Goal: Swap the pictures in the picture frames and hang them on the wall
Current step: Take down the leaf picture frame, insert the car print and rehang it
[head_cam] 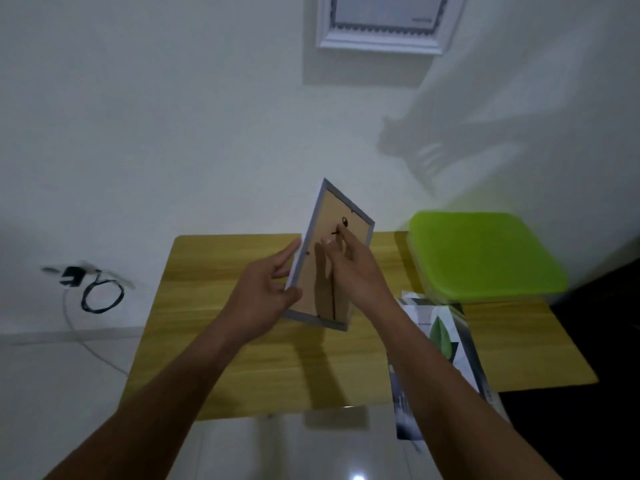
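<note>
The grey-rimmed rectangular picture frame with brown board backing [332,209] is held tilted above the yellow wooden table [214,323], back toward the person. The left hand [266,289] grips its left edge, fingers curled; the right hand [353,268] pinches a small dark clip [335,233] on the backing

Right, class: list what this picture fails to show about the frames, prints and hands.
Head view:
- Grey-rimmed picture frame with brown backboard: front faces away, its picture hidden.
- White moulded wall frame: cut by the top edge.
- Leaf print on the wooden table: partly under the right forearm.
- Right hand: what its fingertips pinch is too small.
</note>
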`<act>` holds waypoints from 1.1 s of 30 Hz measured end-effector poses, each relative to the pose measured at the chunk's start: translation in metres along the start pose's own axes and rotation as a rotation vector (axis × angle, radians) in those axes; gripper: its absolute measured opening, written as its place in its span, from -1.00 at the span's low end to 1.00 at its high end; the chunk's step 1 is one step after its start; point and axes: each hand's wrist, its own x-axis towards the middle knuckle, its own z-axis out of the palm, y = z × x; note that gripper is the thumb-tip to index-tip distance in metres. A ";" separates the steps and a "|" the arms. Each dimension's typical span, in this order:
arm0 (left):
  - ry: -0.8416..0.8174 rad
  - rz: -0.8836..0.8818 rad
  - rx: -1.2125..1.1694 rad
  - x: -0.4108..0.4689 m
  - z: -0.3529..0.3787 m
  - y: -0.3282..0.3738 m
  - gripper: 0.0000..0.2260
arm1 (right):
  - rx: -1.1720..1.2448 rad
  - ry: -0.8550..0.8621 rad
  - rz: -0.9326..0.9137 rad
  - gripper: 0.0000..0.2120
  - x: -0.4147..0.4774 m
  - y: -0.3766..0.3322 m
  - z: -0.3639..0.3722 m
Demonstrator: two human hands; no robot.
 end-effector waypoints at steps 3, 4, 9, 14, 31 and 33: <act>-0.010 0.111 0.000 -0.008 0.011 0.015 -0.35 | 0.081 0.075 -0.012 -0.25 -0.008 -0.028 0.000; -0.014 0.146 0.011 -0.010 0.014 0.020 -0.36 | 0.137 0.107 -0.009 -0.22 -0.012 -0.034 -0.002; -0.015 0.324 0.292 -0.014 0.026 0.037 -0.37 | 0.336 0.292 -0.046 -0.65 -0.031 -0.053 -0.021; 0.059 0.448 0.339 -0.016 0.024 0.056 -0.64 | 0.323 0.505 -0.175 -0.64 -0.049 -0.065 -0.038; -0.290 0.235 -0.126 0.035 -0.064 0.163 -0.34 | 0.336 0.443 -0.352 -0.37 -0.083 -0.140 -0.123; -0.330 0.277 -0.119 0.037 -0.059 0.180 -0.30 | 0.360 0.450 -0.395 -0.38 -0.085 -0.150 -0.136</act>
